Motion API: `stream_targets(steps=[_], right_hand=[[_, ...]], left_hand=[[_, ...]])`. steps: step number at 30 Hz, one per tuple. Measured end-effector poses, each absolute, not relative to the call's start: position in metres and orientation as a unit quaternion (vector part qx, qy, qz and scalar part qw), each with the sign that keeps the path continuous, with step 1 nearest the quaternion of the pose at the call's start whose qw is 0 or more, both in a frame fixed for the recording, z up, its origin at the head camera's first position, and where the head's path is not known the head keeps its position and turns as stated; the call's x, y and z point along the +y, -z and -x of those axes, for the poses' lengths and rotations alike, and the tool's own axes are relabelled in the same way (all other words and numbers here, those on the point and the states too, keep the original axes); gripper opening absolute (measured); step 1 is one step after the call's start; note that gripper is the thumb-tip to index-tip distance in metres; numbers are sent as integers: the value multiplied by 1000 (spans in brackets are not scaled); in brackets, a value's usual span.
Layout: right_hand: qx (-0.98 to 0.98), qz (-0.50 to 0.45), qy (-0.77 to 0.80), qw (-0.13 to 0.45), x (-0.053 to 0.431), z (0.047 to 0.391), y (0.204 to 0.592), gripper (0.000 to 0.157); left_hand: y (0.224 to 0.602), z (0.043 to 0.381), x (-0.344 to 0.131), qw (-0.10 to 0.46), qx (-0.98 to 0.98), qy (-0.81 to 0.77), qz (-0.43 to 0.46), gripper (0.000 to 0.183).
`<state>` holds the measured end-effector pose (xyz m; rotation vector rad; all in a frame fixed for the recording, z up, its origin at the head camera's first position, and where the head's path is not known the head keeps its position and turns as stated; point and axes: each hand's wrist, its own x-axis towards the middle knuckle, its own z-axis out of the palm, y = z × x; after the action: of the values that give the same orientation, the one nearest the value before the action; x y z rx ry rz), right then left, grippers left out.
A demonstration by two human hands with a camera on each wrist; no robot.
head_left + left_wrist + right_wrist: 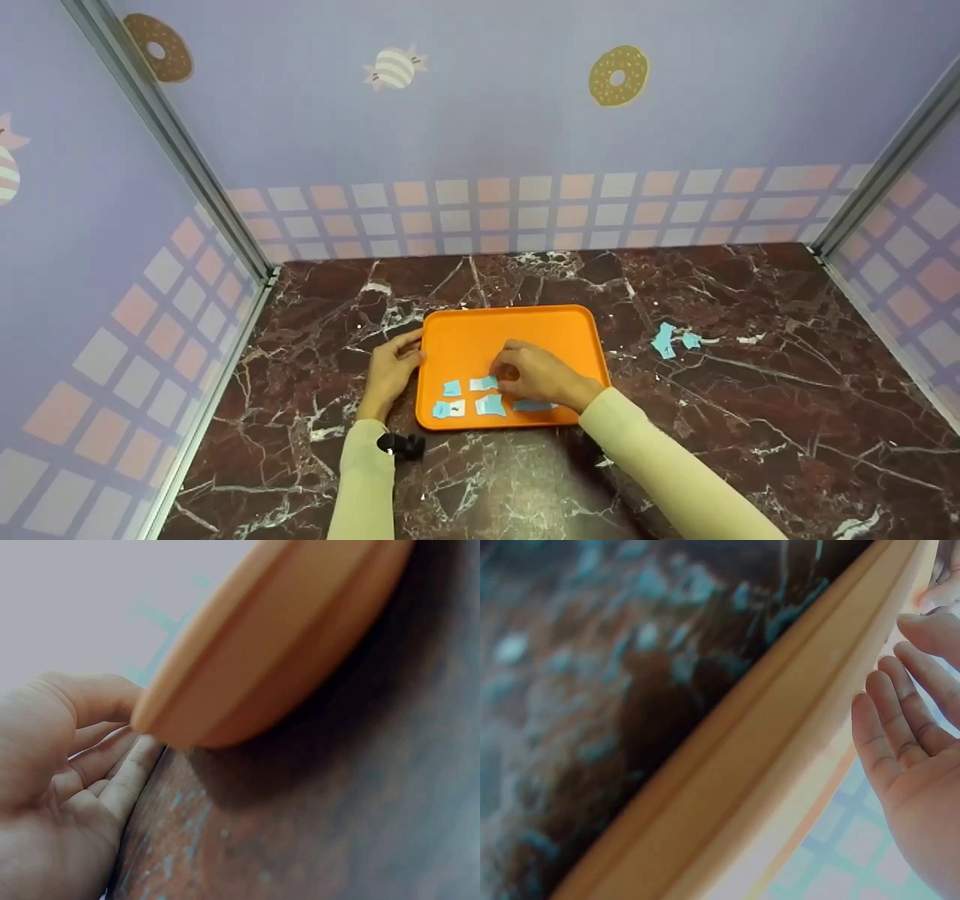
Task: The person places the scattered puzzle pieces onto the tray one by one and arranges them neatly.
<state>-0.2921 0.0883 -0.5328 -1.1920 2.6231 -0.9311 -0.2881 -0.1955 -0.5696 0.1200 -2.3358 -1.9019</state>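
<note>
An orange tray (pixel 517 322) lies on the marble-patterned table, and several flat blue-and-white pieces are in its near half. My left hand (pixel 391 371) grips the tray's left rim; in the left wrist view its thumb (pixel 109 694) passes over the rim, and its fingers (pixel 127 776) lie below. Over the near middle of the tray, my right hand (pixel 536 371) bends its fingers down and pinches the right edge of a blue-and-white piece (pixel 484 383). Around that piece lie a small blue piece (pixel 451 388) and two wider ones (pixel 448 409). Another blue piece (pixel 531 406) is partly under the right hand.
On the table (pixel 750 420) to the right of the tray lie two loose blue pieces, a long one (pixel 664 341) and a small one (pixel 691 340). Patterned panels (pixel 525 135) enclose the table at the back and both sides.
</note>
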Motion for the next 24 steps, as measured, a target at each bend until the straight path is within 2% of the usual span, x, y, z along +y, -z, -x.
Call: stream_targets(steps=[9,24], right_hand=[[868,393,304,19,107,293,526,22],[873,355,335,-11,154,300,515,23]], left_hand=[[570,287,-196,63,-772,632,-35,42],[570,288,-196,63,-773,630,-37,43]])
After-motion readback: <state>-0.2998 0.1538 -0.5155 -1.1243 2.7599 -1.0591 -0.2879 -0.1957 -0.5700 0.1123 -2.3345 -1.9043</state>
